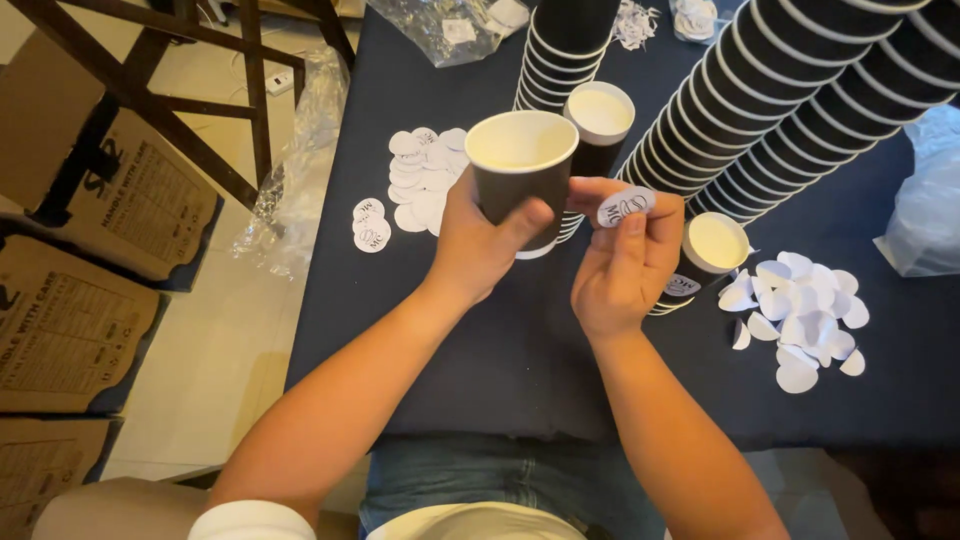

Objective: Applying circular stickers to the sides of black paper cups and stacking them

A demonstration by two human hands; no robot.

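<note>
While held: 1 cup, 1 sticker

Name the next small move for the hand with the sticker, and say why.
Probably press the round sticker onto the dark cup's side: the right hand pinches it beside the cup, which the left hand holds upright, its wall bare.

One view only, head-worn, looking steeply down and forward over the person's own forearms. Close range: left hand and right hand fill mid-frame. Dark-clothed table runs away from the camera; floor and cardboard boxes at left edge; lap at bottom.
</note>
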